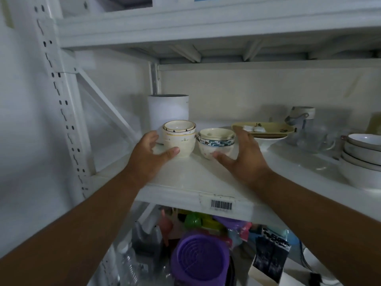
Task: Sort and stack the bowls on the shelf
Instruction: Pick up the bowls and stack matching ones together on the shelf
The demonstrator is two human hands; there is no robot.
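Two stacks of small cream bowls stand side by side on the white shelf (185, 178). The left stack (181, 137) is taller, with a small bowl on top. The right stack (216, 141) has a bowl with a blue-green leaf band. My left hand (150, 155) cups the left stack, thumb against its base in front and fingers at its left side. My right hand (245, 155) cups the right stack, thumb at its base and fingers behind its right side. Both stacks rest on the shelf.
A white cylinder (168, 110) stands behind the left stack. To the right lie a yellow plate (263, 127) on a white dish, a glass jug (313, 137), and stacked white bowls (362, 153). The shelf below holds a purple lid (200, 263), bottles and colourful items.
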